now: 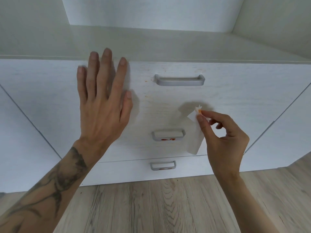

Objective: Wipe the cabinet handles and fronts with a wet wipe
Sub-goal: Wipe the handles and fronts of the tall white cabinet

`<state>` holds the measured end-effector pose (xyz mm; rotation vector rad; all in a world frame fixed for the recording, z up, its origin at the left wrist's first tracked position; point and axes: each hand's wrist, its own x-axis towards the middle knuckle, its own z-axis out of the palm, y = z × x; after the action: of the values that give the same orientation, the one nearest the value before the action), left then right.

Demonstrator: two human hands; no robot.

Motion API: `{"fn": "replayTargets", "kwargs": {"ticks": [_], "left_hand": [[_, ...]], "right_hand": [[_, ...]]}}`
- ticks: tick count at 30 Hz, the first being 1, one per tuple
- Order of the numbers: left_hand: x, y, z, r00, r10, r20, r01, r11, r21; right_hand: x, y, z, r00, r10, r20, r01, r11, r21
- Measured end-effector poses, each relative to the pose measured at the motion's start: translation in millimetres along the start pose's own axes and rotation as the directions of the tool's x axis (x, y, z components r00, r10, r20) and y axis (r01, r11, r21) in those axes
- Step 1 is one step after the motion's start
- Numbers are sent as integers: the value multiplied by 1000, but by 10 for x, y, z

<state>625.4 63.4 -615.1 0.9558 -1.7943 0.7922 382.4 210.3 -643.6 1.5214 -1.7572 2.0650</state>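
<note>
Fingers of the left hand point(102, 105) spread wide and flat against the top drawer front point(235, 91), left of the top handle point(179, 80). Below and right of that handle, the right hand point(223, 138) pinches a white wipe point(196, 132) with an orange smear at its upper tip. Beneath the top handle, the middle handle point(168, 135) and bottom handle point(163, 165) carry orange stains.

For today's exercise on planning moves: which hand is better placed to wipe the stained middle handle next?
Probably the right hand: it pinches the wipe just beside the middle handle. The left hand is flat on the cabinet front, holding nothing.
</note>
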Motion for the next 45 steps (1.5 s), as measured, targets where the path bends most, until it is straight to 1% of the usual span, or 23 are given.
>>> {"fn": "replayTargets", "kwargs": {"ticks": [5, 9, 12, 15, 20, 25, 27, 32, 35, 38, 42, 45], "left_hand": [[-549, 34, 26, 992, 41, 123, -34, 998, -57], [-952, 90, 116, 981, 23, 192, -11, 998, -65], [-1053, 112, 202, 978, 10, 209, -2, 999, -37], [-1079, 111, 268, 980, -2, 198, 4, 1000, -8], [-1102, 102, 313, 982, 3, 188, -6, 1000, 15], [-1099, 110, 325, 983, 5, 182, -13, 999, 43], [-1099, 107, 323, 983, 4, 183, -12, 999, 46], [-1092, 97, 314, 982, 18, 189, -27, 999, 47], [-1095, 86, 310, 982, 16, 188, -27, 998, 52], [-1087, 97, 306, 982, 15, 188, -25, 998, 49], [-1080, 114, 315, 984, 16, 179, -28, 998, 62], [-1092, 107, 314, 984, 13, 177, -26, 997, 69]], "right_hand": [[-210, 164, 12, 999, 21, 43, -17, 997, -78], [-341, 320, 161, 996, 14, 84, -4, 993, -120], [-423, 420, 296, 991, -25, 131, 47, 985, -165], [-448, 492, 251, 980, -87, 178, 118, 978, -172], [-392, 667, 66, 927, -178, 331, 247, 952, -181], [-282, 745, 131, 901, -315, 299, 376, 910, -176], [-282, 727, 202, 893, -334, 302, 393, 906, -159], [-298, 676, 339, 884, -343, 319, 411, 894, -177], [-290, 700, 273, 893, -338, 297, 401, 897, -184], [-345, 678, 357, 901, -334, 279, 388, 906, -168], [-296, 690, 374, 871, -372, 322, 438, 884, -163], [-295, 703, 298, 896, -327, 299, 390, 903, -181]]}}
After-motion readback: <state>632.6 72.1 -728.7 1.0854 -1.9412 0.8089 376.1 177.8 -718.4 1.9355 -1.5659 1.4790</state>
